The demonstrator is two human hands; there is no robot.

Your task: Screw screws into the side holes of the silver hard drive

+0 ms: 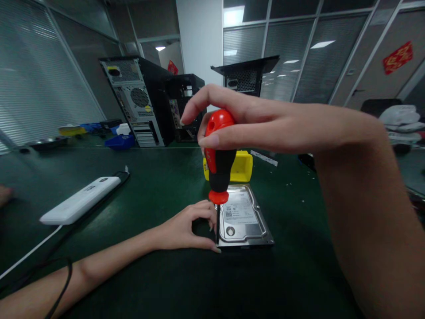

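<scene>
My right hand [245,122] is closed round the top of a red and black screwdriver [223,173], held upright, its index finger stretched out to the left. The dark shaft runs down to the near left corner of a silver hard drive [244,217], which lies flat on the dark green table with its label up. At the left edge of the drive rests my left hand [189,226], gripping it with the thumb at the near corner and the fingers curled along the side. Whether the tip sits in a screw cannot be made out.
Behind the drive stands a yellow bin [244,166], partly hidden by the screwdriver. A white power strip [81,199] with cables lies to the left. Computer cases [146,102] stand at the back, near a blue bin [120,141]. Another person's hand [5,195] shows at the left edge.
</scene>
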